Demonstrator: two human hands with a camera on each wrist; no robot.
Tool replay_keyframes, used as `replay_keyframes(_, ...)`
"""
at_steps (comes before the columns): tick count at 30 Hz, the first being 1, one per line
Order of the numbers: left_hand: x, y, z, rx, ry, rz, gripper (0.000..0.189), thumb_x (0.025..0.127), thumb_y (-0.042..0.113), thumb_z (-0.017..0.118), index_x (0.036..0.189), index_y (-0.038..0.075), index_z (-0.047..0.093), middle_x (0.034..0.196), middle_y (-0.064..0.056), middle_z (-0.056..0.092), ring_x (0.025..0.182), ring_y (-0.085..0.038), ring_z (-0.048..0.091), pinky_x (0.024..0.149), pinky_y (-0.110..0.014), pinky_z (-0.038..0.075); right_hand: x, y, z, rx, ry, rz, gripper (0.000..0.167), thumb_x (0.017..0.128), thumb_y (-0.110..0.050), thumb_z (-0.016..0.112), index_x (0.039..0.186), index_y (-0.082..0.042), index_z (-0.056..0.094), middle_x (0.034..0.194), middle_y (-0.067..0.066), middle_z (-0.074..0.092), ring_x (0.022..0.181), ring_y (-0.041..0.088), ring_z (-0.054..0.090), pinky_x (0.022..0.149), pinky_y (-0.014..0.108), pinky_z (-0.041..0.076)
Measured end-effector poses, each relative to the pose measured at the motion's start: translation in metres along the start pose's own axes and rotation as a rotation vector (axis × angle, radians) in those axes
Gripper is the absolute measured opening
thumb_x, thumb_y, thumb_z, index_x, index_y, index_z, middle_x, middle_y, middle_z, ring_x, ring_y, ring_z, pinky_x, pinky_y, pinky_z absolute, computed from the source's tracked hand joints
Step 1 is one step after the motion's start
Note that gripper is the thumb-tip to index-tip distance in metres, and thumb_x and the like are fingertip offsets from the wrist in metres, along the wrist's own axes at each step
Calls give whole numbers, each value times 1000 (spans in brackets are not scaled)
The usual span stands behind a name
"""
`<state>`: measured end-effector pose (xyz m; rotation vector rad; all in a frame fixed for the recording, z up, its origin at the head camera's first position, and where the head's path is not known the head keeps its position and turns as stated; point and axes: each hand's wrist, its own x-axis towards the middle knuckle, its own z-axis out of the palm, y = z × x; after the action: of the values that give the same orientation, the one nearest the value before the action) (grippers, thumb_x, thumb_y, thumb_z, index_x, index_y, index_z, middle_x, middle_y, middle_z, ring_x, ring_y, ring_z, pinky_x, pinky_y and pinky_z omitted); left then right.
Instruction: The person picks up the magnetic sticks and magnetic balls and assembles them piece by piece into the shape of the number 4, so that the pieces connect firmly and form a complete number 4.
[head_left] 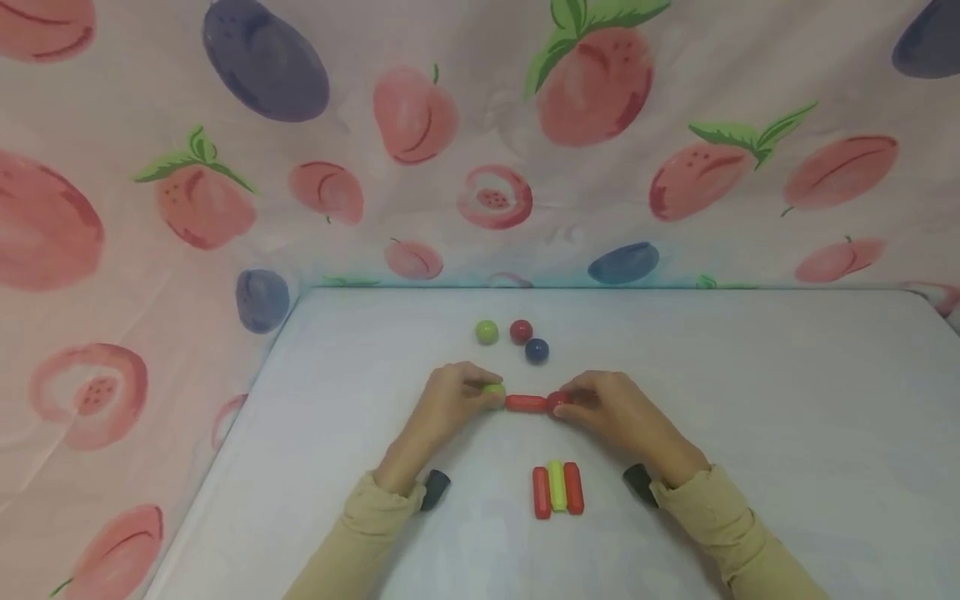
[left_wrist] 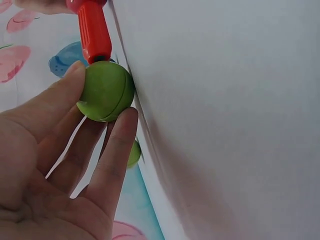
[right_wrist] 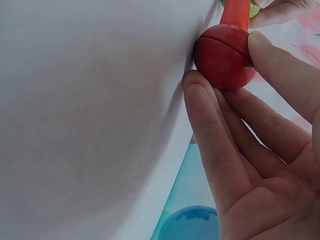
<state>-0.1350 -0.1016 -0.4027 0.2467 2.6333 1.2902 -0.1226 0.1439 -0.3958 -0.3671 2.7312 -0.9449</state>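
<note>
My left hand (head_left: 456, 395) pinches a green ball (left_wrist: 106, 92) between thumb and fingers. A red ball (right_wrist: 224, 56) is pinched the same way by my right hand (head_left: 611, 404). Between the two balls runs a short red rod (head_left: 526, 403), its ends meeting them in one line. In the left wrist view a dark tip shows at the rod's end (left_wrist: 100, 56), right against the green ball. Both hands are close over the white table (head_left: 300, 467), near its middle.
Beyond the hands lie a second green ball (head_left: 487, 332), another red ball (head_left: 521, 332) and a blue ball (head_left: 537, 351). Nearer me, two red rods (head_left: 542, 492) flank a yellow rod (head_left: 557, 486). A fruit-patterned cloth (head_left: 420, 200) rises behind the table and along its left.
</note>
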Motion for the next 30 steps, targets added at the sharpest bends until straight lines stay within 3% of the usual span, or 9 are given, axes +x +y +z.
replay_keyframes(5,0,1,2,11,-8,3,26,85,22,79,110,13,76,108,-1,73,97,-15,68,87,-34,56,0,2,-1,-7,8,28,31,85,-25,80,111,-9,74,101,1,73,98,22,66,90,43,56)
replay_keyframes(16,-2,4,3,6,-6,-2,26,85,23,79,109,13,76,108,0,73,97,-16,65,87,-36,55,2,6,-4,9,-11,-2,30,84,-23,80,110,-9,75,99,0,73,95,20,66,89,42,56)
replay_keyframes(23,-5,5,1,45,-19,-29,26,85,26,79,108,13,77,109,-1,73,102,-18,62,90,-39,51,2,5,-5,42,-37,-10,29,84,-21,80,110,-9,75,99,1,74,96,21,67,89,43,56)
replay_keyframes(30,-7,5,2,28,-32,-49,27,85,28,79,108,15,76,107,0,73,96,-15,62,85,-35,52,2,6,-4,24,-46,10,30,84,-21,80,111,-10,75,99,-1,73,95,19,66,89,42,56)
